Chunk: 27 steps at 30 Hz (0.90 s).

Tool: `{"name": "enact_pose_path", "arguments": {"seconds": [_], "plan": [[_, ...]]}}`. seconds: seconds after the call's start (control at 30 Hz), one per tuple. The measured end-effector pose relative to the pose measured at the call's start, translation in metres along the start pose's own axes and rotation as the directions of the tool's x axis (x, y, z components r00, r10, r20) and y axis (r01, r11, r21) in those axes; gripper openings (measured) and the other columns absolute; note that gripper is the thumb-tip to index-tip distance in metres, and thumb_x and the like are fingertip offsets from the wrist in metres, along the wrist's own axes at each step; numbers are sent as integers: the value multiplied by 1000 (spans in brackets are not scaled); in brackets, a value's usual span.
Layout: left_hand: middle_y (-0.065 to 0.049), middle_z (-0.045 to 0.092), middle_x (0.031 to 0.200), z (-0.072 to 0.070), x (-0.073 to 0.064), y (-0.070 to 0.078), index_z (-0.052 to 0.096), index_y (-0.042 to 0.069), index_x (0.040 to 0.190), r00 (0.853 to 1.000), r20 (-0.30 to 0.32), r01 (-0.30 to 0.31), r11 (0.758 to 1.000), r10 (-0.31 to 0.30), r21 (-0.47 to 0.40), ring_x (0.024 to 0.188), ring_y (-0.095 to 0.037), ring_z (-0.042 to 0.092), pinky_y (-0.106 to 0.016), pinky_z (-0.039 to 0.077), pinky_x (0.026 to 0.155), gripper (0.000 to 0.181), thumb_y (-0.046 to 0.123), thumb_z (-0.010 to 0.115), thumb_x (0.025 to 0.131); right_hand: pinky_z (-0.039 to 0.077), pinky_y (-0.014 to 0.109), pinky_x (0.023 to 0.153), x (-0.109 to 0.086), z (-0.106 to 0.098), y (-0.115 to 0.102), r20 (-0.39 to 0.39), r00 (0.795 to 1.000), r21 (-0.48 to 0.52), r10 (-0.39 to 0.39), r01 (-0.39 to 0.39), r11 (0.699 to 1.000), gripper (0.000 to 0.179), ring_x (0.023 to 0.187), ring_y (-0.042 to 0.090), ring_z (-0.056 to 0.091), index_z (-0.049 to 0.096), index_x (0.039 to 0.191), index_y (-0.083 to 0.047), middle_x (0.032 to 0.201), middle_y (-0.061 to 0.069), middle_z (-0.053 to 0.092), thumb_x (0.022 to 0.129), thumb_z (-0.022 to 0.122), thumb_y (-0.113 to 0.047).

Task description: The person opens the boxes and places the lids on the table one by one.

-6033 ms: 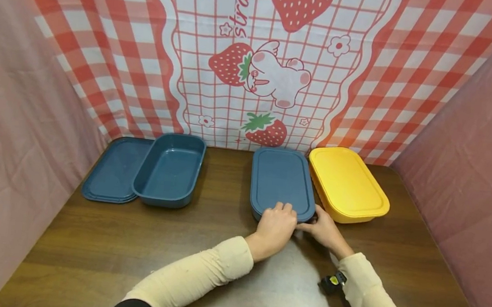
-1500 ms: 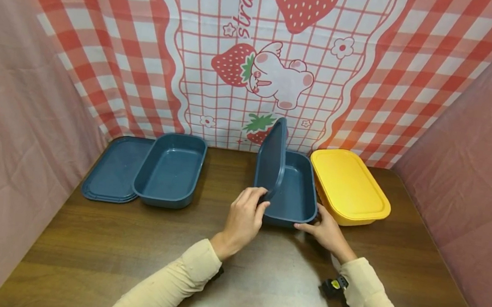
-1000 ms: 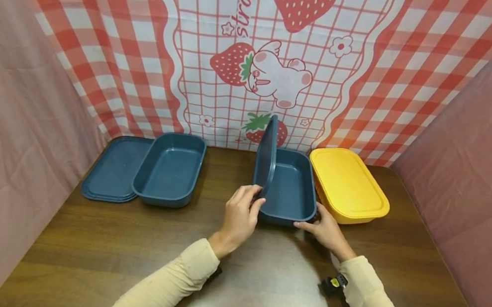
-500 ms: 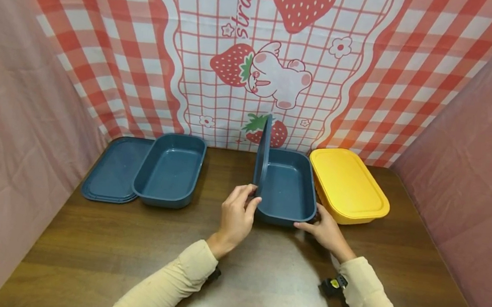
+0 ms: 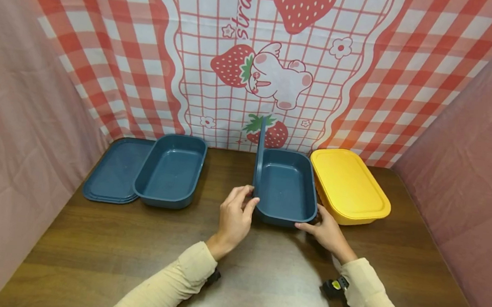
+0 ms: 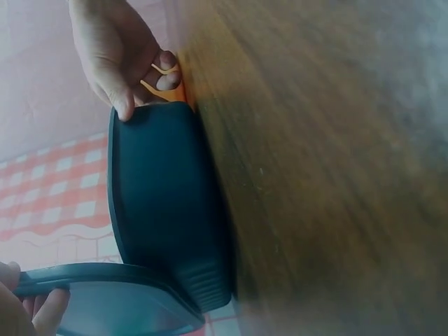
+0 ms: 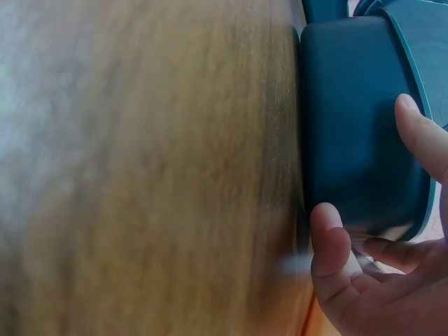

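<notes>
In the head view my left hand (image 5: 234, 218) pinches the near end of a dark blue lid (image 5: 259, 157) between thumb and fingers. The lid stands on edge, nearly upright, along the left rim of a blue rectangular food container (image 5: 288, 193) with nothing inside. My right hand (image 5: 328, 236) holds that container's near right corner. Its thumb (image 7: 417, 126) lies against the near wall close to the rim in the right wrist view, while the fingers bend round the corner. The left wrist view shows the lid (image 6: 126, 308) meeting the container wall (image 6: 164, 182).
A yellow lidded container (image 5: 351, 184) sits close against the right side. Further left stands another uncovered blue container (image 5: 171, 170), partly over a flat blue lid (image 5: 115, 172). The wooden table (image 5: 127, 251) ends at a checked strawberry cloth (image 5: 126, 46) behind, with pink cloth on both sides.
The lid, lying flat on the middle container six seconds ago, has been lifted off by my left hand and swung up leftward to near upright. My right hand stays at the corner.
</notes>
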<state>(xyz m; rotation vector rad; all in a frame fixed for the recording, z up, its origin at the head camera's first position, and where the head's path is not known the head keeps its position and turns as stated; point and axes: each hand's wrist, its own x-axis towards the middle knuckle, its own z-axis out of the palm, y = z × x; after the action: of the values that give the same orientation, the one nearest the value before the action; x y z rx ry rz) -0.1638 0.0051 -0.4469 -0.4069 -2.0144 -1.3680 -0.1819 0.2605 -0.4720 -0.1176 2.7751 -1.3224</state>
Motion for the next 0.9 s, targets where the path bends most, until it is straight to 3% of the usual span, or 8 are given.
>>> {"name": "enact_pose_path", "arguments": {"seconds": [0.4, 0.67, 0.9], "plan": [[-17, 66, 100, -1, -3, -2, 68, -4, 106, 996, 17, 83, 996, -82, -25, 81, -23, 70, -26, 59, 69, 22, 0, 71, 85, 47, 23, 71, -1, -1, -1, 5, 1000, -2, -1, 1, 1000, 82, 93, 23, 59, 39, 144, 5, 127, 26, 58, 82, 79, -31], [-17, 66, 100, -2, -4, 0, 68, -3, 106, 989, 48, 141, 990, -140, -21, 89, -24, 69, -28, 60, 73, 20, 2, 70, 87, 46, 22, 67, -2, -1, -1, 7, 1000, 7, -3, 2, 1000, 81, 87, 19, 55, 40, 143, 5, 125, 25, 59, 81, 79, -31], [-23, 66, 101, -2, -4, -1, 67, -4, 105, 985, 71, 162, 986, -160, -33, 92, -28, 69, -32, 60, 76, 19, 2, 70, 87, 47, 22, 68, -2, 0, -1, 9, 1000, 5, -5, 5, 1000, 82, 89, 20, 56, 39, 143, 5, 128, 26, 58, 82, 79, -31]]}}
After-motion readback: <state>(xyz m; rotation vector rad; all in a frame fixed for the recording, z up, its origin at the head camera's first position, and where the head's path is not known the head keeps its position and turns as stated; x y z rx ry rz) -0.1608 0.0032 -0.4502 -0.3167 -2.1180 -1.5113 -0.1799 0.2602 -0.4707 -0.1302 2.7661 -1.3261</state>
